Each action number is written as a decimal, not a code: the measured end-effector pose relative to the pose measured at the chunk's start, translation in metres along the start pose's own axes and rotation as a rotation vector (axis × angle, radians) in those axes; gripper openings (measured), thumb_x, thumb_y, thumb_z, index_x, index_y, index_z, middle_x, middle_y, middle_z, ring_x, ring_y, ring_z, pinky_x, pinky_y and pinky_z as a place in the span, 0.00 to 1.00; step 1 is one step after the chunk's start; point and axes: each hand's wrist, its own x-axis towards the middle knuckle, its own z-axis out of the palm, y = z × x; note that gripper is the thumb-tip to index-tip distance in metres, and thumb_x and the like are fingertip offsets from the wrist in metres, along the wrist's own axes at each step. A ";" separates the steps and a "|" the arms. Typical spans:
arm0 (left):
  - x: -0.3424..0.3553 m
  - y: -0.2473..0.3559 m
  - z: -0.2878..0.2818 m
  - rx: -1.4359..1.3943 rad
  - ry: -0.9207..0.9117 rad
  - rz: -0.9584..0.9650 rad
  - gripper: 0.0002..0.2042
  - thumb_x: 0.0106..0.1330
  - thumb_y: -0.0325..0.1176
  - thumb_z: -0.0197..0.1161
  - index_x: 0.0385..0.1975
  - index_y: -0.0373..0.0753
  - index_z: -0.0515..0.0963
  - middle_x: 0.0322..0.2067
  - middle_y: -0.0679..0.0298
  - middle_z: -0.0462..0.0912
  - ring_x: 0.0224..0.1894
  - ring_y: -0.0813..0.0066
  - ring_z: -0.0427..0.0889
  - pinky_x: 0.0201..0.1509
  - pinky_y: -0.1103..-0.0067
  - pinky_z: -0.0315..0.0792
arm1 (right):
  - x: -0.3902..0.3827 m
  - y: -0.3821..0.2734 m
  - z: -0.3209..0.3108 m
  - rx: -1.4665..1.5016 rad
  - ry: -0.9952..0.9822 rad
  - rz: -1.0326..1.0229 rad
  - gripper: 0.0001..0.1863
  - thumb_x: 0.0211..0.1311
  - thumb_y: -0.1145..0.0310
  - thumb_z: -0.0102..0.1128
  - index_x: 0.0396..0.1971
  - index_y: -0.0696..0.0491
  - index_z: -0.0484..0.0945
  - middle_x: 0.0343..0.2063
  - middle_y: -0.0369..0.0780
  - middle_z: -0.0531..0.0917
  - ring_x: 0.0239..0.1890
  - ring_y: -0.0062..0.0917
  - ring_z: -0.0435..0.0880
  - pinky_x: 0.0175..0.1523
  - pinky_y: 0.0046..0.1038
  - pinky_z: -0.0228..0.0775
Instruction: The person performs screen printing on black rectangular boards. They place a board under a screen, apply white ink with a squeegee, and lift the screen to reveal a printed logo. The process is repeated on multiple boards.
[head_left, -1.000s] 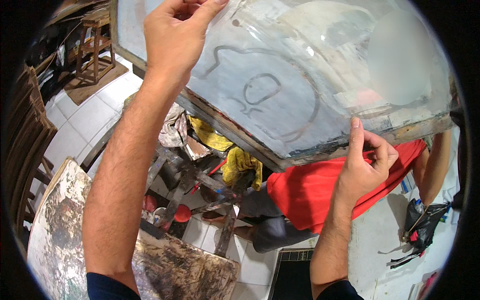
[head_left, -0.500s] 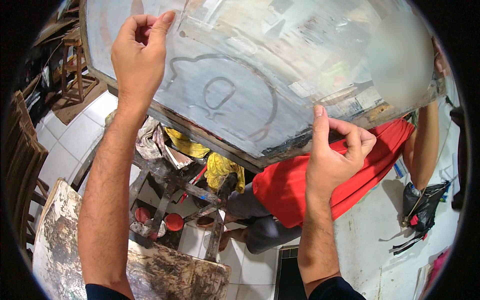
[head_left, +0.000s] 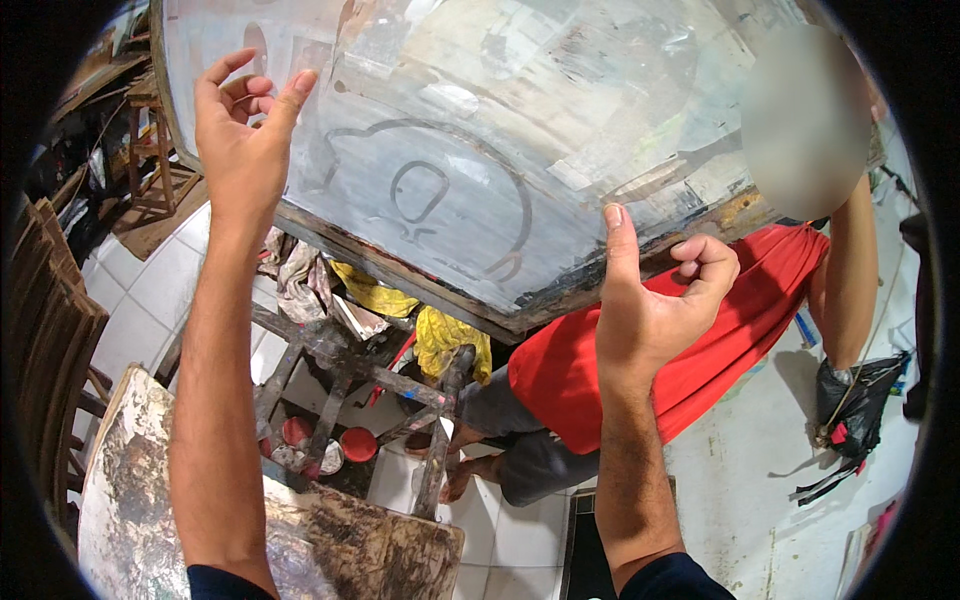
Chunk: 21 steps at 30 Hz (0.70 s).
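- Left hand (head_left: 243, 150): thumb and fingers spread, nothing visibly pinched, over the left part of the framed panel (head_left: 455, 165).
- Right hand (head_left: 655, 315): thumb raised, fingers loosely curled, over the panel's lower-right edge; contact unclear.
- The panel fills the upper view, bottom corner toward the wearer, red shirt (head_left: 765, 305) below its lower-right edge.
- Step, seemingly: placing hands across the panel's face; gripping next would call for closing both evenly.

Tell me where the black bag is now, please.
In the head view, the black bag is at the right, just below the other person's elbow.
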 end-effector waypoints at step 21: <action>-0.081 0.057 0.066 0.382 -0.064 0.069 0.82 0.32 0.67 0.85 0.78 0.32 0.29 0.73 0.22 0.27 0.79 0.29 0.28 0.79 0.46 0.42 | -0.010 -0.017 -0.021 0.130 -0.038 0.317 0.65 0.43 0.72 0.88 0.75 0.63 0.47 0.64 0.47 0.66 0.66 0.34 0.66 0.67 0.34 0.61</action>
